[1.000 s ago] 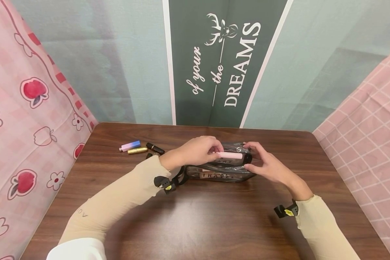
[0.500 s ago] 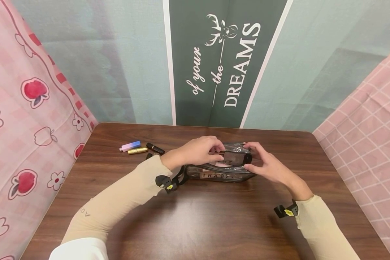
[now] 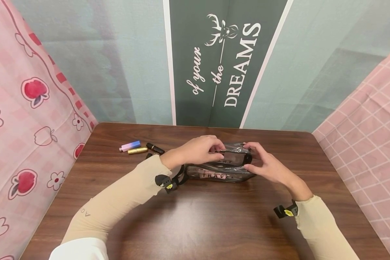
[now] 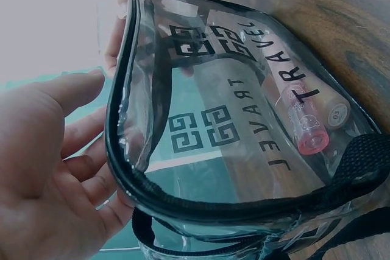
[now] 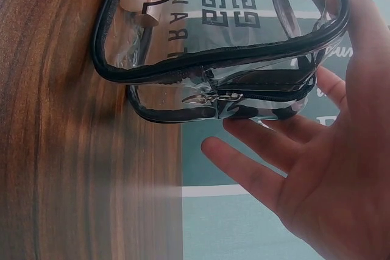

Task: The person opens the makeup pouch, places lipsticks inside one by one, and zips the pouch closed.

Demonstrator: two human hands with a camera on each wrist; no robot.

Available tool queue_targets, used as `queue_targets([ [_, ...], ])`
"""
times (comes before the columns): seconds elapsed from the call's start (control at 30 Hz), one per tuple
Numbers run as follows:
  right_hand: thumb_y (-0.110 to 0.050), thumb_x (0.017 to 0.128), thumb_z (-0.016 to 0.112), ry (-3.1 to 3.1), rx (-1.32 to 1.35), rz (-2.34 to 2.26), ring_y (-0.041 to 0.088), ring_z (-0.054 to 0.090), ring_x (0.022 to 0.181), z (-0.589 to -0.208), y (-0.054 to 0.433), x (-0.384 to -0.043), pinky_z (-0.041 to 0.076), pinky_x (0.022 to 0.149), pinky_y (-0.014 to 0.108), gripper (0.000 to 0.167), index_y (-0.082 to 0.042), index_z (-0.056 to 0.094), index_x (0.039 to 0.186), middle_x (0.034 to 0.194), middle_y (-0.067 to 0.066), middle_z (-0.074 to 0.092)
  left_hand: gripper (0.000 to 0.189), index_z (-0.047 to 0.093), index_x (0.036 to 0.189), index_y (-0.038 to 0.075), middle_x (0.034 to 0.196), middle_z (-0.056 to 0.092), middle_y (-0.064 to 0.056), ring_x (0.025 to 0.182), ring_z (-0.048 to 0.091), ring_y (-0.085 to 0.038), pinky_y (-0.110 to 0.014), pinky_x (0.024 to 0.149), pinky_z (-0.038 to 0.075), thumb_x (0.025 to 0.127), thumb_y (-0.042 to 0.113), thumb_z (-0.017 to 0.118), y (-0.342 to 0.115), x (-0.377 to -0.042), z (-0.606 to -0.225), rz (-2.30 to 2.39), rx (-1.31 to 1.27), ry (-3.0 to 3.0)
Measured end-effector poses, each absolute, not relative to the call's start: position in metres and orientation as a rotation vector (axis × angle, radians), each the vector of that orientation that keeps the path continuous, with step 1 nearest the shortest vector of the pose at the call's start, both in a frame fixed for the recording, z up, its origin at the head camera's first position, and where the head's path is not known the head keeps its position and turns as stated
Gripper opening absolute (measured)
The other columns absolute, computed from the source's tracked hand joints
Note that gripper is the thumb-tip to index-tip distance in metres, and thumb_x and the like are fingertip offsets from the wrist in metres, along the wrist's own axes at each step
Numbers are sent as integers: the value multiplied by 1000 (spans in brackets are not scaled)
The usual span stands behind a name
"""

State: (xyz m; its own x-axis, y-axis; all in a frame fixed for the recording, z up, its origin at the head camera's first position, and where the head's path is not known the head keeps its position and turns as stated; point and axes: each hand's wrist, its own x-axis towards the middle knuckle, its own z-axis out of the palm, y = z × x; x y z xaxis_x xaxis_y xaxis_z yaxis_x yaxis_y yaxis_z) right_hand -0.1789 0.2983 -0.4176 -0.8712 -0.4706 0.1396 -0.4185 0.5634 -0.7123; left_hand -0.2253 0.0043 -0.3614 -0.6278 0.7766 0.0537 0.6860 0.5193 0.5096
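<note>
A clear toiletry bag [image 3: 224, 176] with black piping and TRAVEL lettering stands on the table, its top unzipped. My left hand [image 3: 199, 151] hovers at the opening with nothing between thumb and fingers; in the left wrist view its fingers spread loosely beside the rim. At the bag's right end, my right hand [image 3: 268, 164] holds the rim, thumb at the front edge and forefinger at the back. A pink-ended clear tube [image 4: 309, 133] and a beige tube marked 03 [image 4: 336, 112] lie inside at the bottom. The zipper pull [image 5: 204, 98] hangs on the end facing the right hand.
Left of the bag lie a pink-and-blue tube [image 3: 130, 146], a gold tube [image 3: 137, 150] and a black lipstick-like tube [image 3: 155, 148]. Another dark item [image 3: 148, 156] is partly hidden by the left forearm. A black strap [image 3: 182, 176] hangs at the bag's left end.
The pale pink tube that my left hand pinched over the opening has dropped into the bag, out of the fingers. My right hand has stayed at the rim.
</note>
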Motion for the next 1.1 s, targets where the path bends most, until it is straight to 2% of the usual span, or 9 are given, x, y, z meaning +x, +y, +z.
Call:
queue_targets([
  [0.23,-6,93,73,2713,-771,-1215,44,57,124,-419,298,-179,51,90,61,59,-9,38,140,148,23,47,28,71,122,10,106,65,0,96,61,-10,-24,85,49,100,27,68,-2,-228,-358,781,1265,2560],
  [0.47,-5,93,74,2735,-770,-1194,42,58,122,-420,299,-179,51,90,61,60,-9,39,141,150,23,46,25,71,119,6,106,67,-1,98,63,-12,-32,90,52,100,20,68,-15,-235,-354,905,1305,2522],
  [0.67,-5,93,74,2745,-769,-1183,41,58,123,-419,299,-178,51,91,60,59,-8,39,140,151,22,45,24,71,118,5,104,68,-1,98,63,-12,-27,87,51,99,19,68,-33,-240,-352,956,1308,2519],
  [0.83,-5,93,74,2735,-768,-1198,42,58,123,-419,299,-179,53,89,57,59,-9,39,140,149,22,46,22,71,116,4,101,68,-2,93,63,-13,-28,84,52,99,18,69,-55,-242,-353,1002,1253,2521],
  [1.1,-4,93,74,2726,-765,-1209,43,58,124,-420,299,-179,54,89,54,60,-9,38,141,148,22,47,20,70,113,3,99,68,-2,92,63,-16,-42,85,55,97,14,71,-94,-238,-364,1067,1149,2552],
])
